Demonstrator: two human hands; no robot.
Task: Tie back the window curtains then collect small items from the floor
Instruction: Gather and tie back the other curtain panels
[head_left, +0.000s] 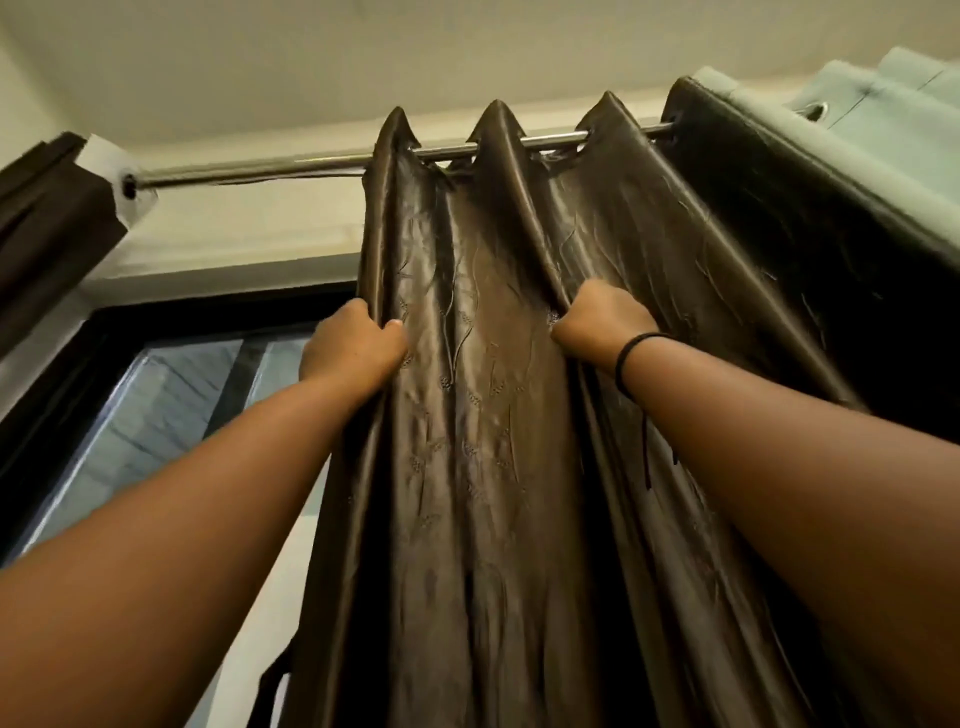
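Fingertips of each hand (353, 345) buried in curtain (483, 415) folds; curtain bottom cut off.

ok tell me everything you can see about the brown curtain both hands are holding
The brown curtain looks like shiny satin with a faint embroidered leaf pattern. It hangs by eyelets from a metal rod near the ceiling, gathered into deep vertical folds beside the uncovered window. The left hand grips its left edge and the right hand grips a fold further right. A pale green curtain hangs behind its right side. Its bottom is out of view.
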